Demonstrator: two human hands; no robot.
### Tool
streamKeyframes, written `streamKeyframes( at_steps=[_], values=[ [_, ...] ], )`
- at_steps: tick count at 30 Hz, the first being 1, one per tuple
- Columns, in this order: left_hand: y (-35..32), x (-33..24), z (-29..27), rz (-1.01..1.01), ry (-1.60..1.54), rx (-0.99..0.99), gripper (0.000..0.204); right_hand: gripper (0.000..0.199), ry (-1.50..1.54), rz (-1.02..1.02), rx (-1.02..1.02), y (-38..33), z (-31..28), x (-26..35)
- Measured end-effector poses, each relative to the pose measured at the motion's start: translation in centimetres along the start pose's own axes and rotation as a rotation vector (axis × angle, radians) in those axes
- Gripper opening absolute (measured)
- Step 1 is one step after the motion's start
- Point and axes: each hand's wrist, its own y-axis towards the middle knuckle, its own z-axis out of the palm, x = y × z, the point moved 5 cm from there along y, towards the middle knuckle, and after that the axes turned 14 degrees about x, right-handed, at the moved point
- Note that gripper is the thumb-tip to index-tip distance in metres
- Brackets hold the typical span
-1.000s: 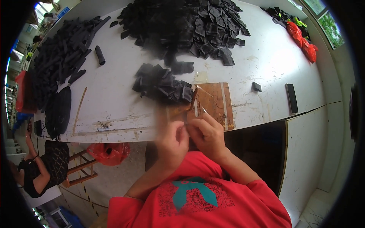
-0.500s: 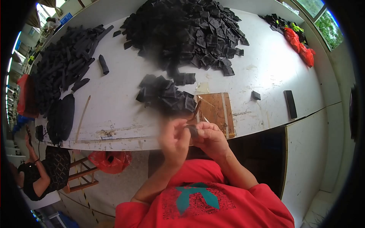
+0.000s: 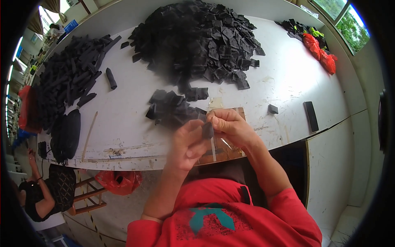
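A small black fabric piece (image 3: 207,130) is pinched between my two hands above the table's near edge. My right hand (image 3: 231,125) grips its upper part between thumb and fingertips. My left hand (image 3: 187,144), somewhat blurred, has curled fingers against the piece's left side. Beneath the hands lies a brown wooden board (image 3: 228,153) with pale tape strips, partly covered. Just beyond my left hand sits a small heap of black fabric pieces (image 3: 170,108), and a much larger heap of similar pieces (image 3: 224,43) spreads farther back.
Black tube-like pieces (image 3: 74,66) are piled at the left, near a wooden stick (image 3: 89,136). A black block (image 3: 311,117) and a small dark piece (image 3: 273,109) lie at right. Red bags (image 3: 319,51) rest far right. Another person (image 3: 43,191) sits at lower left beside a stool (image 3: 88,195).
Both hands have lifted slightly away from my body, the right one now higher than the left. The fabric piece hangs more upright between them. The view has shifted a little.
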Motion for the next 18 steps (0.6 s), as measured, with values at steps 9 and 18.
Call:
streamKeyframes(
  at_steps=[9,18],
  values=[
    [0.1,-3.6,3.9,0.441,1.269,0.032,0.028,0.043,-0.926,-0.458,-0.466,-4.0,0.8,3.1],
    [-0.1,-3.0,1.9,0.517,0.523,-0.100,0.011,0.032,-1.272,-0.592,-0.551,-3.7,4.0,3.4]
  ],
)
